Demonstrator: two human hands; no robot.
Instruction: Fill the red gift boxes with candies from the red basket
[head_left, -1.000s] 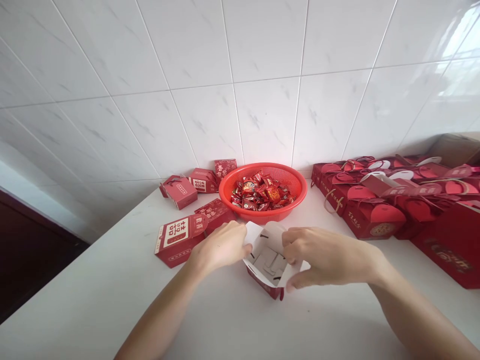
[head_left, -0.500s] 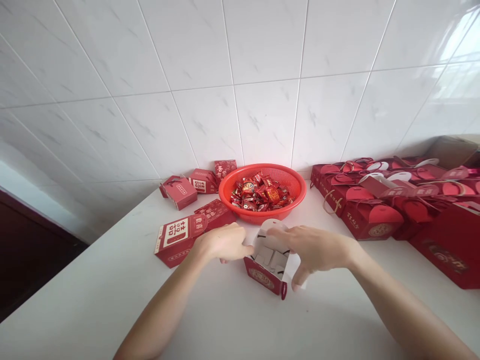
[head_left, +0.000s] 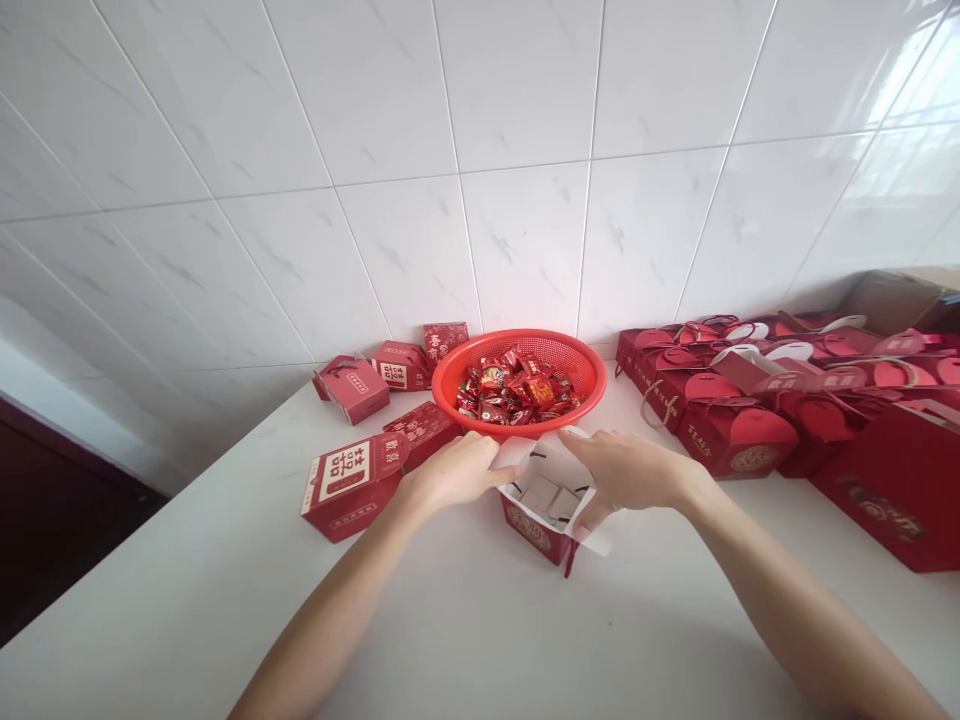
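Observation:
A small red candy box [head_left: 536,528] with a white inside stands on the table in front of me, its top spread apart. Inside I see pale folded bottom flaps and dark slits in the walls. My left hand [head_left: 461,472] pinches the box's left rim, thumb over the edge. On the other side my right hand [head_left: 626,475] grips the right rim, its thumb reaching down the near corner. A dark red cord hangs from that corner. Just behind the box sits a red plastic basket [head_left: 592,400] with many red-wrapped candies [head_left: 517,385].
Red boxes with double-happiness prints [head_left: 352,487] lie to the left, with others by the white tiled wall [head_left: 525,230]. Rows of closed red boxes with cord handles [head_left: 739,435] fill the right side. A brown carton [head_left: 900,298] stands at the back right.
Both hands have closed in on the box rim, and its top has opened wider. The box has shifted slightly away from me.

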